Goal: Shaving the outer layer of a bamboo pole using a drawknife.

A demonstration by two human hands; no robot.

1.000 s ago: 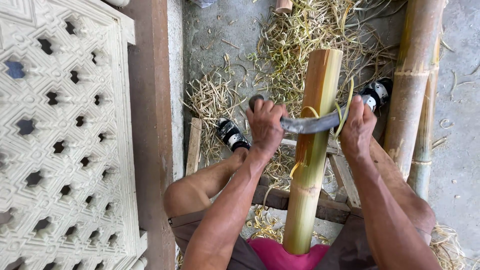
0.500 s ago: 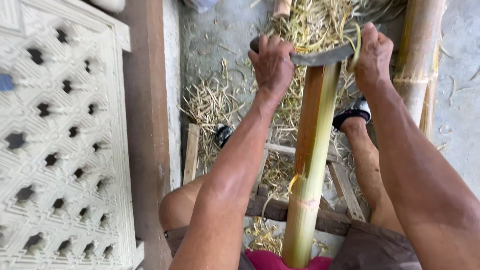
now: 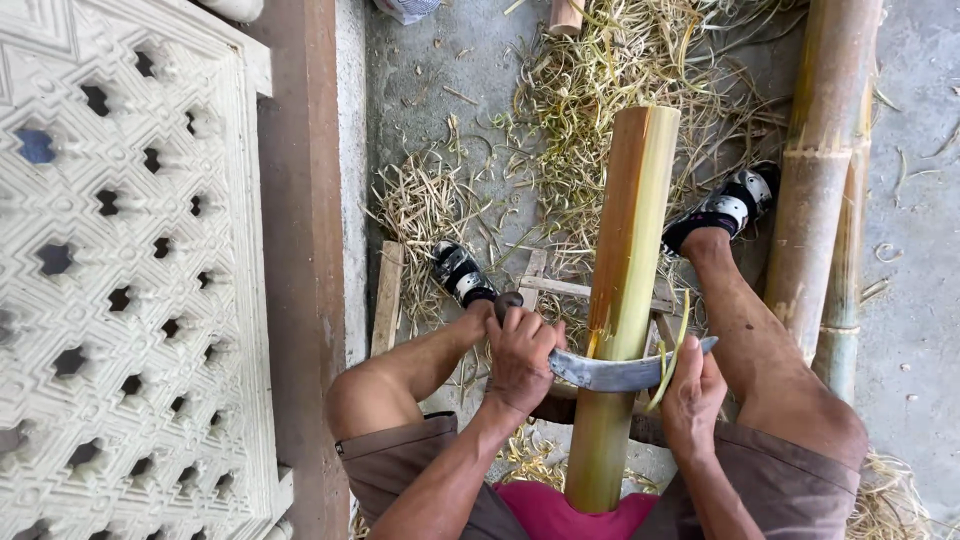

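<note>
The person sits with a length of bamboo (image 3: 622,300) slanting up between the knees, its near end against the lap and its far end out over the concrete floor (image 3: 430,90). Across it lies a curved blade (image 3: 625,372), held at both ends. The left hand (image 3: 520,355) is wrapped tight round the dark handle, fingers fully closed on it. The right hand (image 3: 690,395) is clenched over the blade's far tip, with a thin green strip (image 3: 672,355) curling up beside its thumb.

To my eye this is a skinning stroke, and doing it well looks a matter of keeping both fists level so the edge bites evenly across the curve of the pole. The blade should ride shallow; tipped too steeply it would likely dig in and stall at a node. The right palm sits on bare steel, so I would keep it on the spine, away from the edge.

Both sandalled feet (image 3: 462,272) brace beside a small wooden frame (image 3: 560,290) under the pole. Pale shavings (image 3: 590,70) lie heaped toward the far edge of the floor. Thicker bamboo poles (image 3: 825,180) lie along the right side, and a white patterned lattice panel (image 3: 120,280) stands on the left.
</note>
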